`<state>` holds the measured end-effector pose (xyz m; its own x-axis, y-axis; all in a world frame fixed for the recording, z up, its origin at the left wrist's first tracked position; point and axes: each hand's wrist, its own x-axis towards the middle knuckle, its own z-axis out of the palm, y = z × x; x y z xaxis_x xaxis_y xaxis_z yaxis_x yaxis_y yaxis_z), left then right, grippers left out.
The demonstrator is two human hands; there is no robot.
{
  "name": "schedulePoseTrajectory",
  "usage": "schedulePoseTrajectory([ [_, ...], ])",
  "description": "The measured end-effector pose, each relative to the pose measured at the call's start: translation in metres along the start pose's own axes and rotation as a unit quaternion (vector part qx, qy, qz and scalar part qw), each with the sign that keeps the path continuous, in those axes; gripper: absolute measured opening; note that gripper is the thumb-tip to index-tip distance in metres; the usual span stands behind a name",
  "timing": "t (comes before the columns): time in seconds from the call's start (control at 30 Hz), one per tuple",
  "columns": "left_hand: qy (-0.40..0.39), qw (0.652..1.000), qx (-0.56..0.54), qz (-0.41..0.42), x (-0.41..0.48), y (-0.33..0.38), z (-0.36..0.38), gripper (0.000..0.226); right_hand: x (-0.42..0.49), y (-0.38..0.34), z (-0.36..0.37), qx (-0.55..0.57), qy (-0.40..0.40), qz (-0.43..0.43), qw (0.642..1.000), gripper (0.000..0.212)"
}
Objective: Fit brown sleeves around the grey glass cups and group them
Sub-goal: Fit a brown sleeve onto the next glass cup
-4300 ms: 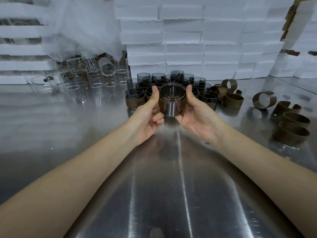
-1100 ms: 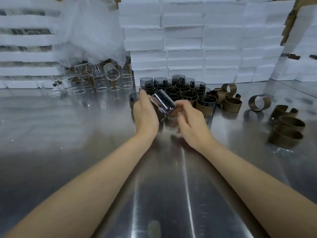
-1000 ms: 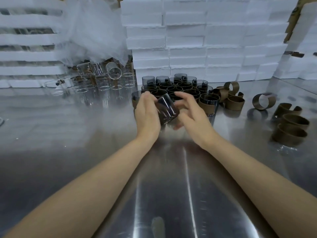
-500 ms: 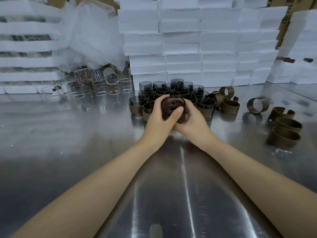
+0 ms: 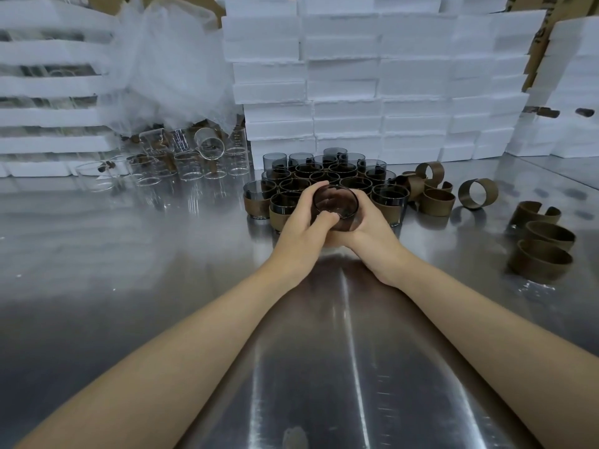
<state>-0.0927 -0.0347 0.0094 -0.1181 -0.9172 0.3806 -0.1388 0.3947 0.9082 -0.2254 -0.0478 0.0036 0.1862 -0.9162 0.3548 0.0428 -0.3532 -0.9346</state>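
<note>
Grey glass cup (image 5: 335, 202) sits right between your 2 hands, at the near edge of the group of sleeved cups (image 5: 324, 178). Your left hand (image 5: 299, 234) and right hand (image 5: 372, 231) both wrap round it, equally close. It's mouth-up, axis roughly vertical, tipped a bit toward you. The glass is dark, smoky and see-through. Can't tell if a brown sleeve is on it, since your palms hide the lower wall. The group lies straight ahead, so I'd guess a short nudge forward.
</note>
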Motion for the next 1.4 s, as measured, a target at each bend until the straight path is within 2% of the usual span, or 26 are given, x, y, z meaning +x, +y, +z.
schedulePoseTrajectory([
  [0.2, 0.002, 1.0, -0.027, 0.0, -0.001, 0.006, 0.0, 0.044, 0.001, -0.001, 0.0, 0.014, 0.0, 0.015, 1.0, 0.074],
  [0.37, 0.027, 0.998, -0.05, 0.024, -0.002, 0.008, 0.001, 0.045, 0.001, 0.001, -0.001, 0.002, -0.006, 0.003, 1.0, 0.074],
  [0.47, 0.036, 0.996, -0.084, 0.015, -0.001, 0.009, 0.001, 0.039, 0.001, 0.001, 0.0, -0.005, -0.009, -0.009, 1.0, 0.075],
  [0.67, 0.058, 0.973, -0.209, -0.079, 0.003, 0.01, -0.003, 0.021, 0.0, -0.001, -0.003, -0.05, -0.038, -0.035, 0.997, 0.07],
  [0.8, 0.041, 0.968, -0.233, -0.081, 0.004, 0.006, -0.005, 0.008, -0.002, -0.005, -0.003, -0.116, -0.058, -0.064, 0.989, 0.069],
  [0.93, 0.034, 0.975, -0.208, -0.066, 0.006, 0.001, -0.006, 0.018, -0.003, -0.007, -0.003, -0.17, -0.064, -0.108, 0.977, 0.058],
  [1.13, 0.031, 0.992, -0.125, -0.013, 0.005, -0.006, -0.003, 0.038, -0.005, -0.007, 0.0, -0.214, -0.054, -0.123, 0.968, 0.059],
  [1.3, 0.019, 0.996, -0.082, -0.007, 0.004, -0.006, -0.003, 0.044, -0.003, -0.006, 0.002, -0.2, -0.034, -0.074, 0.976, 0.061],
  [1.4, -0.001, 0.993, -0.119, -0.019, 0.004, -0.006, -0.003, 0.048, -0.002, -0.009, 0.0, -0.132, -0.016, -0.03, 0.991, 0.065],
])
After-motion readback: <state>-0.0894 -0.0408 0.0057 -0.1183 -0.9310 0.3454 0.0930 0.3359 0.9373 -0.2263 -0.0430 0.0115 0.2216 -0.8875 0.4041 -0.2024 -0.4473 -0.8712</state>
